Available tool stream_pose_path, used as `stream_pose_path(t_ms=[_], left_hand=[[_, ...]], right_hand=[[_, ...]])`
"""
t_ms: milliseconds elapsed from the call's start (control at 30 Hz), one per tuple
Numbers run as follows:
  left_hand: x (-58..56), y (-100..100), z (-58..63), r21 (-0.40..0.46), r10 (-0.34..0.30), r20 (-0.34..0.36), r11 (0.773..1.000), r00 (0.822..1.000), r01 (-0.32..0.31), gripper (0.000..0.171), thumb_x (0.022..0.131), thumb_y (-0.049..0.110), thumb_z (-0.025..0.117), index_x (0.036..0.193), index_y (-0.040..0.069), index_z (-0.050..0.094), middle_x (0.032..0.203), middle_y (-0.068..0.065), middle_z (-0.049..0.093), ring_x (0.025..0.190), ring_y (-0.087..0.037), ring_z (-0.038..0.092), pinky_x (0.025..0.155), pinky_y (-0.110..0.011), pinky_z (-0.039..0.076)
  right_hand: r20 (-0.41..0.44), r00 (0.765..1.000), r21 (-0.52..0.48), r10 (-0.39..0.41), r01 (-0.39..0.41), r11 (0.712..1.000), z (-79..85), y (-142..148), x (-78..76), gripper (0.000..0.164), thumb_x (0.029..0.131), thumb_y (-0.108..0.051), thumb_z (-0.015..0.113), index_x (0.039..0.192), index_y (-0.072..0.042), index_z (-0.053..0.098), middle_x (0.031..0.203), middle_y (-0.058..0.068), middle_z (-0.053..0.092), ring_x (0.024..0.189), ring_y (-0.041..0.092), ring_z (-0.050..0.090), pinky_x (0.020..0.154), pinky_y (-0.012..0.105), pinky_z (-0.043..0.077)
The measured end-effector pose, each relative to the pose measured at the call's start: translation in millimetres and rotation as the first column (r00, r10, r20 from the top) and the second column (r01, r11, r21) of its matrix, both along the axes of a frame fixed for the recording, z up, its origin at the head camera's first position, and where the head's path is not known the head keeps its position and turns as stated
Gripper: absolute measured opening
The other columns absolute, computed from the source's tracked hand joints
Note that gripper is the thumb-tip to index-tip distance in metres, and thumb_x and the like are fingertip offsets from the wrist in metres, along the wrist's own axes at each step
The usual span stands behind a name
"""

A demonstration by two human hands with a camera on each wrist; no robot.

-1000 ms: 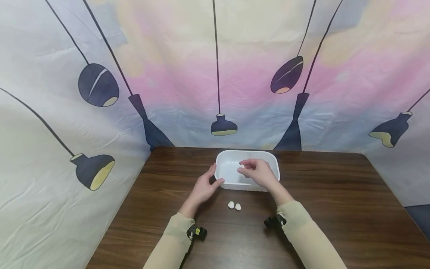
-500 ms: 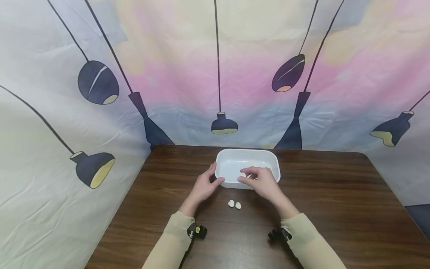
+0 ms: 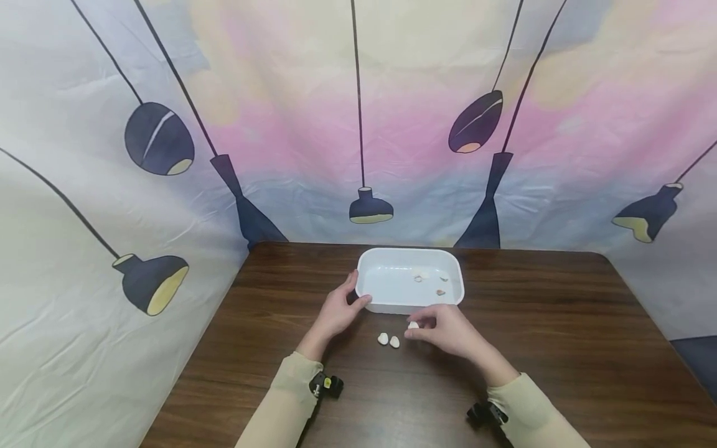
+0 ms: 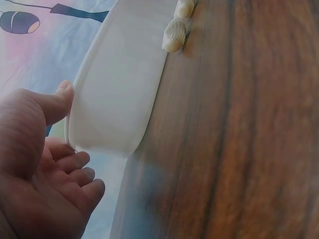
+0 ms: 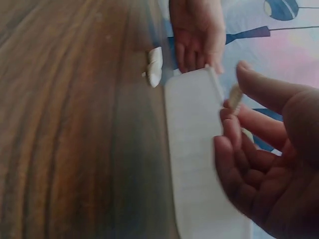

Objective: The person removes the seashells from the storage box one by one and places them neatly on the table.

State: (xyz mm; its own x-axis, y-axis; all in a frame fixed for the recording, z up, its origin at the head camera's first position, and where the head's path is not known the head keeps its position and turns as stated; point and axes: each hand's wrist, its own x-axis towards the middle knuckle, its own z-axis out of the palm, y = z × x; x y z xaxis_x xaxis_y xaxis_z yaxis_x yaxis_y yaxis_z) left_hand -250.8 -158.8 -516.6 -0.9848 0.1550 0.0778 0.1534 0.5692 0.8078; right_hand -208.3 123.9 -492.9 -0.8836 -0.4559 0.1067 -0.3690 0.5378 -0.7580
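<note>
A white plastic tub (image 3: 386, 307) stands near the table's far edge. My left hand (image 3: 338, 312) grips its left end, thumb at the rim and fingers along the outer side; the left wrist view shows the thumb on the tub's wall (image 4: 117, 79). In front of the tub, my right hand (image 3: 450, 330) pinches a small white seashell (image 3: 413, 325) between thumb and fingers. The ridged shell (image 5: 235, 97) shows at the fingertips in the right wrist view. Two more white shells, a left one (image 3: 383, 338) and a right one (image 3: 394, 342), lie side by side on the table.
Inside the tub lie a few small shell-like pieces, among them a brownish one (image 3: 440, 292) and a pale one (image 3: 417, 279). The brown wood-grain table (image 3: 560, 348) meets a cloth backdrop (image 3: 313, 211) printed with lamps. Each wrist wears a small black camera (image 3: 334, 386).
My right hand has come out of the tub toward me and down to the table's side of the front wall, the shell still pinched. The left hand stays on the tub.
</note>
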Motion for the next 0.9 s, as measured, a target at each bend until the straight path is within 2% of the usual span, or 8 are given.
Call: stream_pose_path(t_ms=[133,233,533,900], left_hand=[[0.1,-2,-1.1,0.002,0.002,0.000,1.000,1.000,-0.002,0.077,0.105,0.030,0.071,0.165,0.001,0.034,0.171,-0.016,0.032,0.160,-0.031,0.028,0.129,-0.052,0.025],[0.2,-3,-1.3,-0.003,0.001,-0.005,1.000,1.000,-0.001,0.077,0.105,0.031,0.071,0.165,0.001,0.035,0.171,-0.015,0.032,0.160,-0.031,0.029,0.129,-0.052,0.025],[0.4,-2,0.6,-0.006,-0.002,-0.007,1.000,1.000,0.001,0.077,0.105,0.032,0.070,0.165,0.001,0.034,0.171,-0.016,0.032,0.160,-0.031,0.029,0.128,-0.052,0.026],[-0.2,-1,0.9,-0.019,-0.005,-0.002,1.000,1.000,0.005,0.078,0.105,0.033,0.071,0.166,0.001,0.034,0.171,-0.016,0.032,0.159,-0.033,0.029,0.128,-0.053,0.026]], right_hand=[[0.060,0.994,0.041,0.095,-0.098,0.994,-9.8,2,-1.6,0.022,0.088,-0.032,0.091,0.098,-0.013,0.084,0.073,-0.012,0.067,0.064,0.005,0.059,0.059,0.025,0.052],[0.084,0.990,0.078,0.110,-0.117,0.990,-16.3,2,-3.2,0.021,0.086,-0.033,0.092,0.094,-0.016,0.084,0.073,-0.014,0.065,0.065,0.003,0.058,0.061,0.024,0.051],[0.071,0.996,0.135,0.044,-0.054,0.989,-26.2,-4,-2.3,0.022,0.081,-0.031,0.095,0.089,-0.020,0.078,0.073,-0.015,0.063,0.069,0.004,0.057,0.064,0.025,0.048],[0.055,0.998,0.162,0.004,-0.013,0.987,-26.0,-6,2.1,0.026,0.078,-0.028,0.097,0.089,-0.017,0.076,0.072,-0.013,0.061,0.067,0.004,0.055,0.063,0.026,0.047]])
